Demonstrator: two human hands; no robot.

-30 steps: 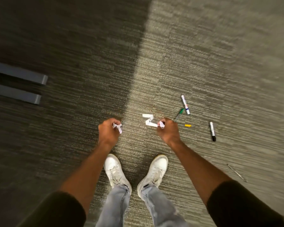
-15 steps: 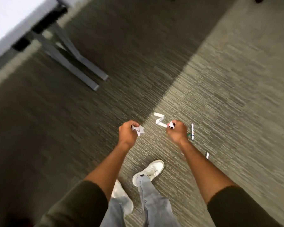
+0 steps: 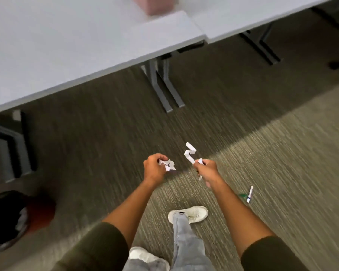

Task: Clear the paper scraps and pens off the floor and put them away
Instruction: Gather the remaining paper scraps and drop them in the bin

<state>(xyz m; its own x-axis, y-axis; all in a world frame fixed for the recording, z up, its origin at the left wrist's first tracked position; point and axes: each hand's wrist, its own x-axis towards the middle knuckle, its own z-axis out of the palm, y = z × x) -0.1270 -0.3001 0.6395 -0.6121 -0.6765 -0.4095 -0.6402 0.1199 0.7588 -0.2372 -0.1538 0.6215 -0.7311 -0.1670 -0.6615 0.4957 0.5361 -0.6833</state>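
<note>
Down near the white shoe (image 3: 192,213), a white pen (image 3: 250,194) lies on the rough striped carpet (image 3: 282,153), touching something green that I can't make out. It looks light, hard and round, so it may roll; pinching its middle seems best. Up from there, the right hand (image 3: 205,171) is curled tight round a long folded paper strip (image 3: 189,152) that zigzags up from the fist. Just beside it, the left hand (image 3: 155,170) squeezes crumpled paper bits (image 3: 167,164). Paper is thin, soft and light, so small bits could slip out. Off to the left sits a dark round bin (image 3: 10,220). Farther away stand smooth grey tables (image 3: 67,45) on metal legs.
</note>
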